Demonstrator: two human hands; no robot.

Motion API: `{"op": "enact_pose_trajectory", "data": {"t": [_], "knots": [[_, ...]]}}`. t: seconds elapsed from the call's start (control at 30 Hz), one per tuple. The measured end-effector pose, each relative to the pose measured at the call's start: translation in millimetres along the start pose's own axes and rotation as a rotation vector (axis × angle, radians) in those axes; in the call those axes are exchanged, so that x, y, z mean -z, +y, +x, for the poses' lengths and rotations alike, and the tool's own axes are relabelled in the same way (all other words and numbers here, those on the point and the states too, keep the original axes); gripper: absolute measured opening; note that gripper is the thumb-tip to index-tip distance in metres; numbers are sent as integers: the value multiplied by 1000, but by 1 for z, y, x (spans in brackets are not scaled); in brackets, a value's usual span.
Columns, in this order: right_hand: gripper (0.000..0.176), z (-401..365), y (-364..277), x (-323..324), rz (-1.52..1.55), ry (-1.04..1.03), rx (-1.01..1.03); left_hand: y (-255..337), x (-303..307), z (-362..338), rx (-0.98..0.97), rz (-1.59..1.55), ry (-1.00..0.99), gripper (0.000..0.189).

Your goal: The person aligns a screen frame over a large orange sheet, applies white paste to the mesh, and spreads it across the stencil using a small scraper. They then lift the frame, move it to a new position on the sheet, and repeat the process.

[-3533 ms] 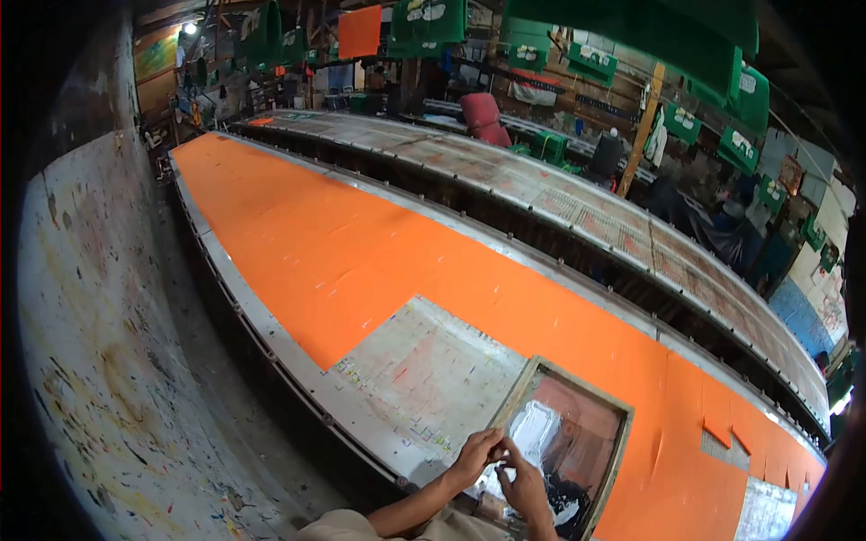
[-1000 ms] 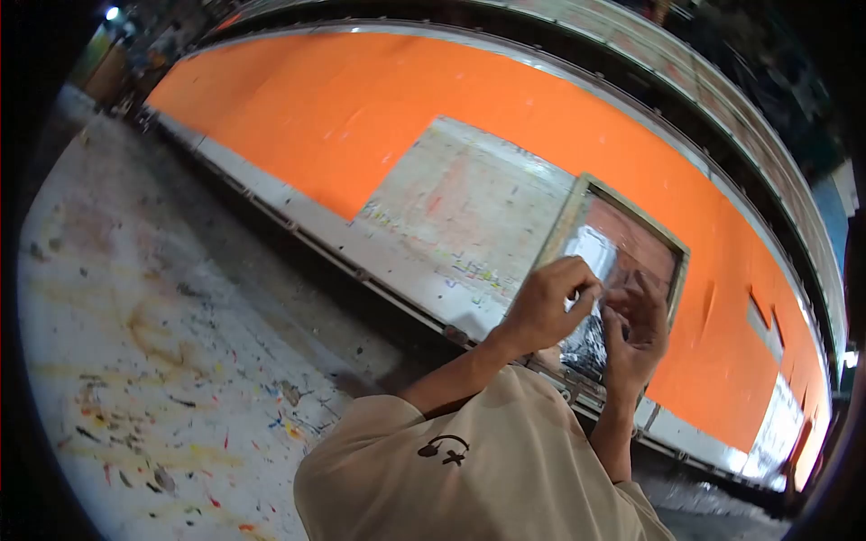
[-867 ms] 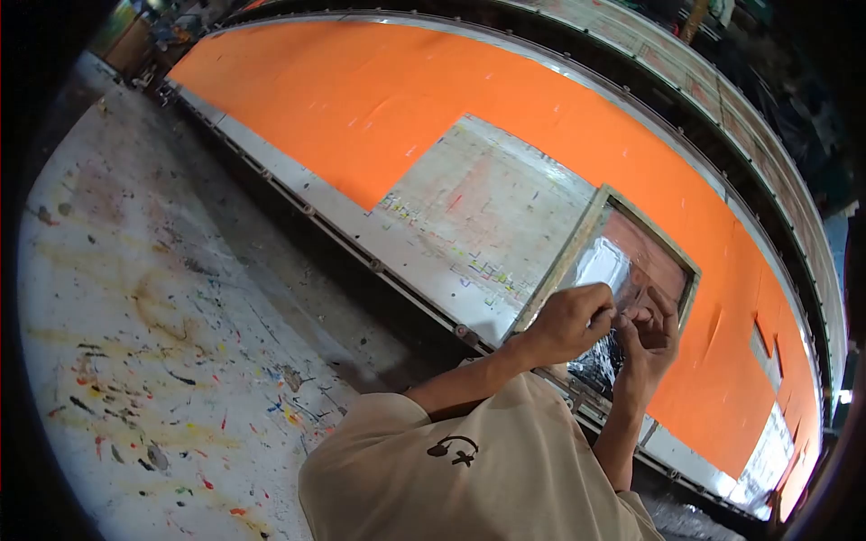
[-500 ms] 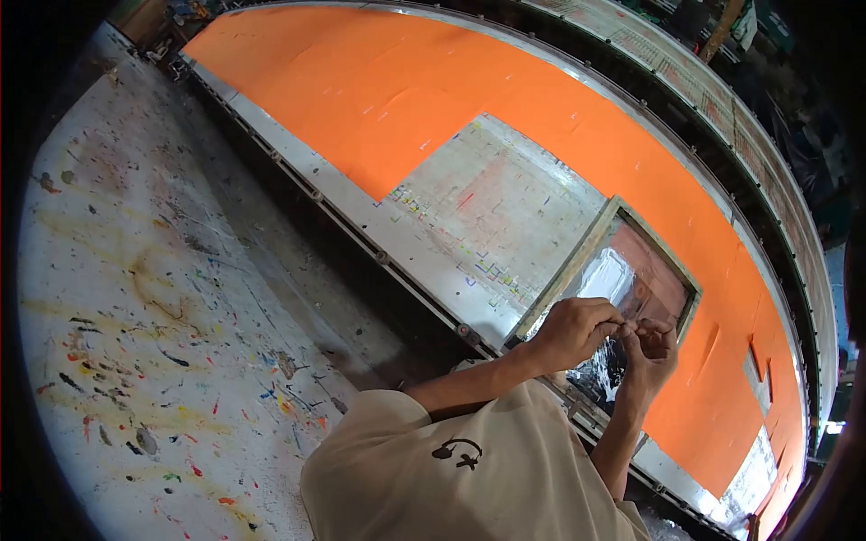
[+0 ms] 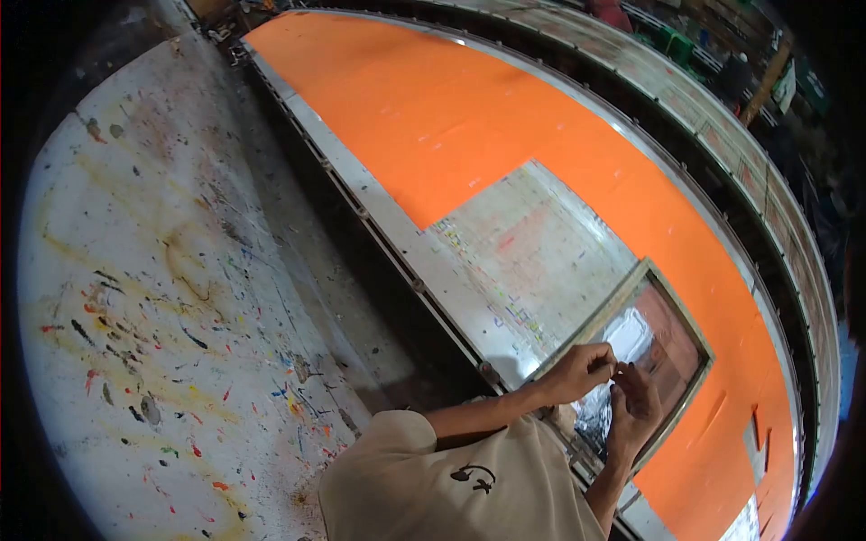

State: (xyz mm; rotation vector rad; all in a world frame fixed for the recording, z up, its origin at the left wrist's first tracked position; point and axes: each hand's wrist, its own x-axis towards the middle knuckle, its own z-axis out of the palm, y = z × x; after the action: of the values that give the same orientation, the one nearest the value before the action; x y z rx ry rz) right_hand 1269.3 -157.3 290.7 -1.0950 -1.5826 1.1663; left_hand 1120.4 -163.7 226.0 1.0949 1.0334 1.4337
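My left hand (image 5: 582,372) and my right hand (image 5: 637,406) meet fingertip to fingertip above a wooden-framed printing screen (image 5: 591,307). Both hands are closed in a pinch. Whatever lies between the fingers is too small to make out. Inside the frame a smear of white paint (image 5: 629,334) covers part of the mesh, and a reddish-brown area shows at its far right side. The screen's lower left part is hidden behind my hands and arms.
Orange sheets (image 5: 505,108) cover much of the long table, whose bare grey surface (image 5: 541,243) shows left of the screen, with small coloured marks. A metal rail (image 5: 361,213) edges the table. Further left stands a paint-spattered white surface (image 5: 180,298). Another long table (image 5: 722,153) runs behind.
The view has shifted, so the table and screen sit lower in it. My hands stay together over the screen, with the fingertips slightly rearranged and my right fingers straighter.
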Motion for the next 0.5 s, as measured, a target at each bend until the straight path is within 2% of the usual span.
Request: {"op": "enact_pose_trajectory", "data": {"t": [0.03, 0.1, 0.13, 0.17, 0.23, 0.3, 0.37, 0.5], "knots": [[38, 1, 3, 1, 8, -6, 16, -1, 1, -1, -5, 77, 2, 16], [37, 2, 13, 5, -204, 14, 99, -1, 2, -3, -66, 337, 27, 21], [40, 4, 18, 3, -156, 49, 145, -4, -2, -6, -199, 396, 70, 26], [40, 5, 19, 4, -151, 44, 158, -6, -4, -8, -210, 402, 78, 26], [41, 6, 21, 6, -122, 43, 58, -5, -6, -11, -137, 460, -3, 25], [40, 7, 22, 7, -164, 52, 85, -8, -10, -12, -143, 446, -8, 21], [40, 7, 21, 7, -143, 43, 65, -16, -15, -15, -230, 396, 8, 16], [44, 8, 27, 7, -232, 1, 84, -19, -14, -16, -149, 436, -35, 16]]}}
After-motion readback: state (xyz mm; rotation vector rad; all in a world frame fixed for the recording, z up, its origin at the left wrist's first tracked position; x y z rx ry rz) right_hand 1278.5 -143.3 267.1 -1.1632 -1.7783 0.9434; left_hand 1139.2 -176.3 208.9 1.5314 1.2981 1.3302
